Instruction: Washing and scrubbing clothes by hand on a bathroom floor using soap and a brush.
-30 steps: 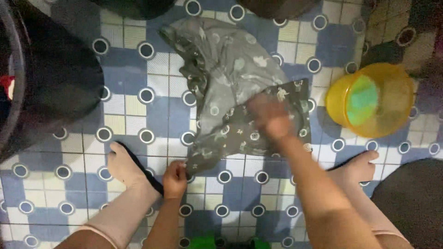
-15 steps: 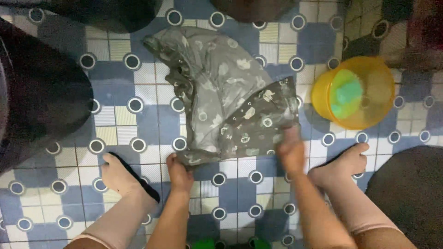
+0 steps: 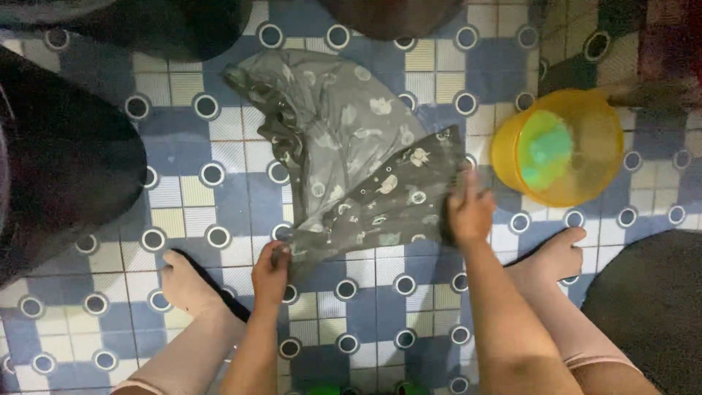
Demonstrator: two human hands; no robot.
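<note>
Garment: a grey cloth [image 3: 344,146] printed with small pale animal-like shapes lies spread on the tiled floor [image 3: 234,153], at the middle of the view, reaching from 12 o'clock down to the centre.
Look: it appears wet and clinging, creased along its left edge; the upper part is a lighter grey, while the lower flap, folded across toward 3 o'clock, is darker and shows a row of small snap studs along its edge.
Left hand: the left hand [image 3: 270,272] is closed, pinching the cloth's lower-left corner at about 7 o'clock of the garment.
Right hand: the right hand [image 3: 469,208] lies with its fingers extended, pressing on the cloth's right edge at about 4 o'clock of the garment.
Feet: the left foot [image 3: 191,287] in a dark sandal and the right foot [image 3: 552,256] flank the hands.
Bowl: a yellow plastic basin [image 3: 559,146] with something green inside sits at 2 o'clock, near the cloth.
Tub: a large black tub [image 3: 66,161] stands at 9 o'clock.
</note>
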